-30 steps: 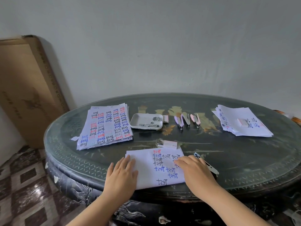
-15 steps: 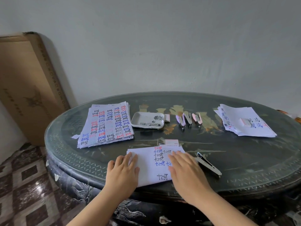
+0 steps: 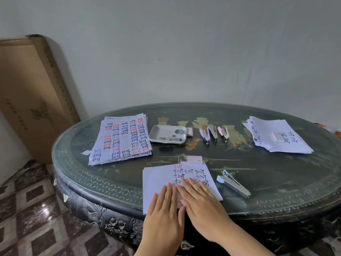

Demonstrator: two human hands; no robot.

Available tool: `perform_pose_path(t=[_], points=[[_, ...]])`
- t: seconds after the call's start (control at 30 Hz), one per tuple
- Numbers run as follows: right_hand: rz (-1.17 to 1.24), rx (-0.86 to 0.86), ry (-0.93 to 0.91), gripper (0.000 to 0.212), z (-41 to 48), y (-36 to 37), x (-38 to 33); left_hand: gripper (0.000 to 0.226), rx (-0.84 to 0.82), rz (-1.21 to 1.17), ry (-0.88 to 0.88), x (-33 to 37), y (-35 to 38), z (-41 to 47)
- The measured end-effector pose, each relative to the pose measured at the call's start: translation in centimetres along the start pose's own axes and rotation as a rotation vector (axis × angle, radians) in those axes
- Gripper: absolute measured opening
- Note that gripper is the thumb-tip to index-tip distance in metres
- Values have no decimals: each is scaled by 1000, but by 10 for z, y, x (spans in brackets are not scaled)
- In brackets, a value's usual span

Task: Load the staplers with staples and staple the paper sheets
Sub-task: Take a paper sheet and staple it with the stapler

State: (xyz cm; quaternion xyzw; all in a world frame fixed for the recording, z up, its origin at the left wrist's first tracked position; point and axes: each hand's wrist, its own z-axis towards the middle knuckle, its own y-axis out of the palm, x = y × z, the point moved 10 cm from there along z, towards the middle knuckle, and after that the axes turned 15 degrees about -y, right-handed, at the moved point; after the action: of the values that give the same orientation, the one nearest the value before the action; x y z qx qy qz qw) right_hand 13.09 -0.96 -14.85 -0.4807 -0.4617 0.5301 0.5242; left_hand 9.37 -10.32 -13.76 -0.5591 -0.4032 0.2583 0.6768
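A small stack of paper sheets [image 3: 160,179] with handwritten "Test" lies at the table's near edge. My left hand [image 3: 166,206] and my right hand [image 3: 199,198] press flat on it side by side, fingers spread, holding nothing. A blue and metal stapler [image 3: 233,183] lies hinged apart just right of the sheets. A staple box [image 3: 192,159] sits behind the sheets. Three closed staplers, purple [image 3: 204,134], grey [image 3: 213,133] and pink [image 3: 224,133], lie further back. A white tray [image 3: 156,133] holds several staple strips.
A tall pile of written sheets [image 3: 122,137] lies at the back left. Another paper pile [image 3: 276,135] with a small staple box [image 3: 278,136] on it lies at the back right. The round glass-topped table [image 3: 276,182] stands by a wall; a cardboard box [image 3: 31,93] leans at the left.
Both hands slid toward each other over the near sheets; the right hand moved left away from the blue stapler, which now lies uncovered. The camera view shifted slightly.
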Motion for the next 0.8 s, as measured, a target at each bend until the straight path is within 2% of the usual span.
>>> perform_pose_path(t=[0.23, 0.3, 0.37, 0.4, 0.5, 0.63, 0.7, 0.8], points=[[32, 0, 39, 54, -11, -5, 6, 60, 117, 16, 58, -13, -5, -4], [17, -37, 119, 66, -20, -5, 15, 62, 158, 47, 55, -31, -12, -5], [3, -45, 110, 86, -21, -6, 16, 67, 184, 101, 41, -50, -17, -6], [63, -82, 148, 93, -26, -4, 20, 70, 183, 129, 35, -58, -18, -6], [61, -119, 247, 102, -40, -7, 35, 74, 173, 184, 40, -68, -16, -5], [96, -148, 287, 110, -47, -6, 43, 75, 216, 177, 46, -66, -16, -6], [120, -160, 281, 110, -45, -4, 43, 76, 236, 137, 56, -66, -16, -5], [150, -176, 223, 94, -44, -5, 44, 75, 280, 118, 114, -62, -22, -3]])
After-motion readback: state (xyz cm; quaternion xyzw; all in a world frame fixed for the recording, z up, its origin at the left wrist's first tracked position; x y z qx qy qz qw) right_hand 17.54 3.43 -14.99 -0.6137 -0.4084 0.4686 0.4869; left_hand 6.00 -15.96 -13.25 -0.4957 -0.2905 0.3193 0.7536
